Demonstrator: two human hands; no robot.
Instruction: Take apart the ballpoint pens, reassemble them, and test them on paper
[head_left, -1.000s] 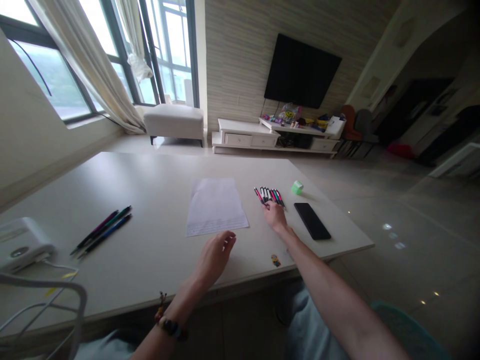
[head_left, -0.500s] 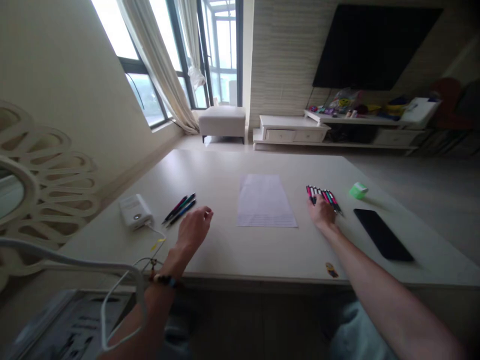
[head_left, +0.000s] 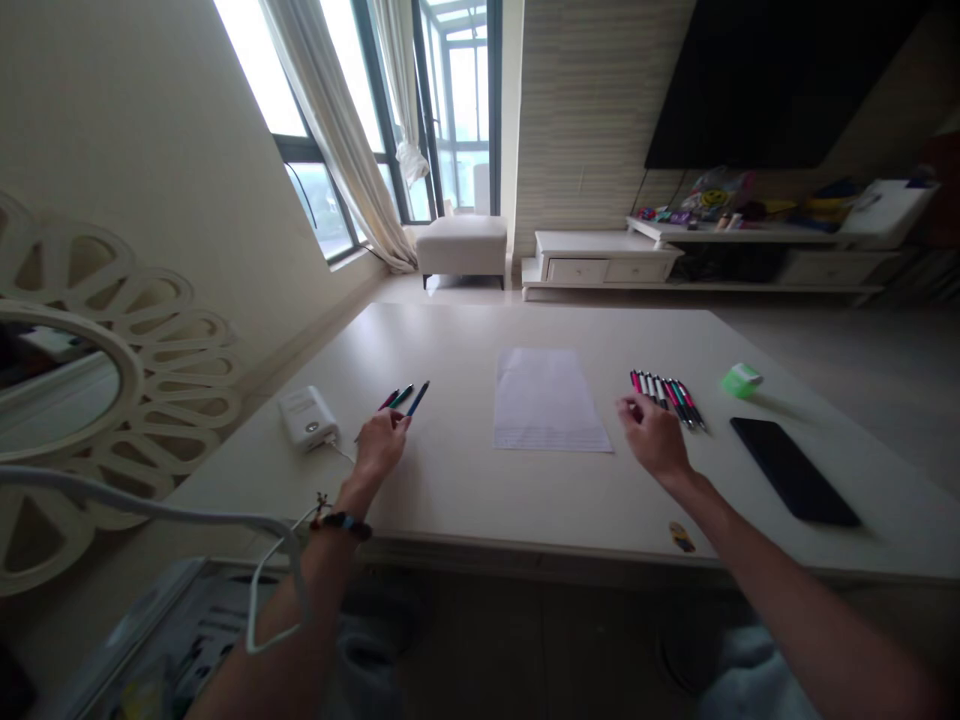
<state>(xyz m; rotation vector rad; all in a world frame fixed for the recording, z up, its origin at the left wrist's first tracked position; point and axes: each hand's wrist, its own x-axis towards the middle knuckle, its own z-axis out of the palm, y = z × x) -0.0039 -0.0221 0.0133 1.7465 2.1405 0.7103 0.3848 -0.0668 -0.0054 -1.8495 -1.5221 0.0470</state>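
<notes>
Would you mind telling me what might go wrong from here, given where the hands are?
The left hand, by three pens, sits close to the cable of the white power bank and might snag it. The right hand might brush the row of pens out of line.

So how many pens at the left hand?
3: a dark pink pen, a green pen and a blue pen, fanned out, lower ends behind the left hand, which could hide more.

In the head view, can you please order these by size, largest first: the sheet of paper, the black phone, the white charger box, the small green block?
1. Sheet of paper
2. Black phone
3. White charger box
4. Small green block

This order is how they look in this view.
</notes>
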